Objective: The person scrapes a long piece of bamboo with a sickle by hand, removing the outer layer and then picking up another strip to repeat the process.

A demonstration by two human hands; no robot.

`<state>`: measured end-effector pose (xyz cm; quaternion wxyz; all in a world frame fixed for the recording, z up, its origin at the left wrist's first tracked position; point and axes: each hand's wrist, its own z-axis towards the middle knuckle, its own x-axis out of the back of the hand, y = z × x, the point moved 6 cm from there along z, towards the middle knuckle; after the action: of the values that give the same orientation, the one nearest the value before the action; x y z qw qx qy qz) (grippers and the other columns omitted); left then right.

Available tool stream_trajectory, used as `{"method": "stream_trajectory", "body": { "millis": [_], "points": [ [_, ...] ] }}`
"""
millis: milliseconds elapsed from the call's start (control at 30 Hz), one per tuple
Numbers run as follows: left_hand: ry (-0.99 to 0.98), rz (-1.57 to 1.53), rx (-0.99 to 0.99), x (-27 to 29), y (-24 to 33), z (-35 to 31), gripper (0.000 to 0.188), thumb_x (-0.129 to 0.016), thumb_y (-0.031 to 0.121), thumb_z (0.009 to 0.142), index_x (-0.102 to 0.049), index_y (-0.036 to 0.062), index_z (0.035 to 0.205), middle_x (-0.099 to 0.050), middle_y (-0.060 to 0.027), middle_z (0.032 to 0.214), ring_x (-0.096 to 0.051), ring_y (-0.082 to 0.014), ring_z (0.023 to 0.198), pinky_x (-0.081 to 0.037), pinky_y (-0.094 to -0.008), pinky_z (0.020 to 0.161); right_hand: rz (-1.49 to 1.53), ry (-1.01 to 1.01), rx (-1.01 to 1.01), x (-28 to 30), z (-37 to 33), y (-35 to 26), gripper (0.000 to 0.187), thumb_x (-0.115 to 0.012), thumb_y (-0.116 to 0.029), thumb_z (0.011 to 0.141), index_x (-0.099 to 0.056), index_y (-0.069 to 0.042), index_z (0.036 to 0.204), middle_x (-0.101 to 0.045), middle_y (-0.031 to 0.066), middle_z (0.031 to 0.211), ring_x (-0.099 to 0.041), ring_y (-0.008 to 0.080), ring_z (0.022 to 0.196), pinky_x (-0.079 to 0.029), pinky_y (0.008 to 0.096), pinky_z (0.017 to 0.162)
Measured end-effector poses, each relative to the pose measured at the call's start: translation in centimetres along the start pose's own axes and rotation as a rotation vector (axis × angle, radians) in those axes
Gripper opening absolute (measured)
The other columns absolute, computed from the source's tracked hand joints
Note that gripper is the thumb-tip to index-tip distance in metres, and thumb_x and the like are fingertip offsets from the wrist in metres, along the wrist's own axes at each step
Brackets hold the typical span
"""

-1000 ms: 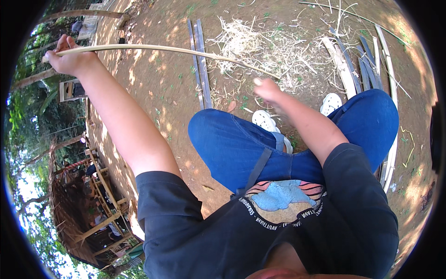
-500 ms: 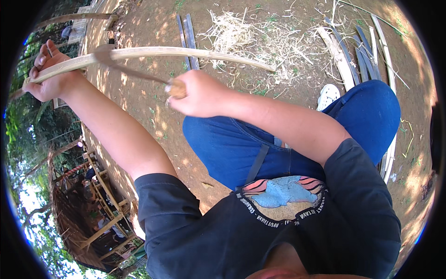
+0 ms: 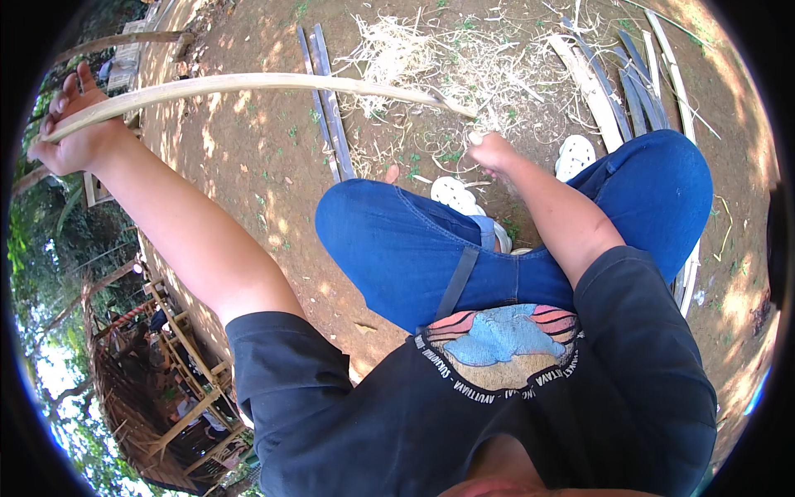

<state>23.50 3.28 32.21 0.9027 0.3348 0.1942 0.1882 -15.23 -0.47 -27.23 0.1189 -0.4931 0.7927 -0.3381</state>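
Note:
My left hand [image 3: 79, 124], far out at the left, holds one end of a long pale bamboo strip [image 3: 248, 81], its thumb under the strip and its fingers partly curled. The strip arches across the view to the right, its free end above my knees. Close to that far end is my right hand [image 3: 494, 153], closed in a fist. The curved knife with a wooden handle, seen in this fist a moment before, is now almost wholly hidden by the hand and the strip's end. I cannot tell whether its blade touches the strip.
A heap of pale shavings [image 3: 397, 50] lies on the dirt ground ahead. Two dark slats [image 3: 327, 99] lie left of it, and several pale and dark strips [image 3: 592, 87] at the right. My bent legs in blue jeans [image 3: 397, 248] are below my hands. A thatched hut [image 3: 141, 398] stands at the left.
My right hand has swept right along the bamboo strip, from near its middle to its far end, the knife turning out of sight. The left hand has shifted slightly left and up with the strip.

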Motion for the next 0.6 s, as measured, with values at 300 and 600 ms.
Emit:
{"method": "stream_trajectory", "body": {
  "millis": [300,600],
  "points": [
    [0.233,0.308,-0.064,1.0,1.0,-1.8,0.056,-0.011,0.062,0.1,-0.035,0.0166,0.077,-0.034,-0.0018,0.058,-0.039,-0.022,0.054,-0.05,-0.0465,0.07,0.223,-0.063,0.763,-4.5,-10.4,-20.5,0.023,-0.064,-0.022,0.084,-0.052,-0.008,0.071,-0.051,0.0003,0.06,-0.05,0.0124,0.052,-0.042,0.0332,0.051],
    [0.255,0.386,-0.213,-3.3,0.8,-2.8,0.065,-0.001,0.059,0.1,-0.036,0.0074,0.082,-0.062,-0.0142,0.073,-0.065,-0.0289,0.083,-0.052,-0.0412,0.093,0.344,-0.288,1.086,-6.0,-21.8,-31.2,0.023,-0.064,-0.019,0.081,-0.053,-0.004,0.067,-0.052,0.0036,0.057,-0.049,0.0154,0.052,-0.037,0.0369,0.052]
  ]
}}
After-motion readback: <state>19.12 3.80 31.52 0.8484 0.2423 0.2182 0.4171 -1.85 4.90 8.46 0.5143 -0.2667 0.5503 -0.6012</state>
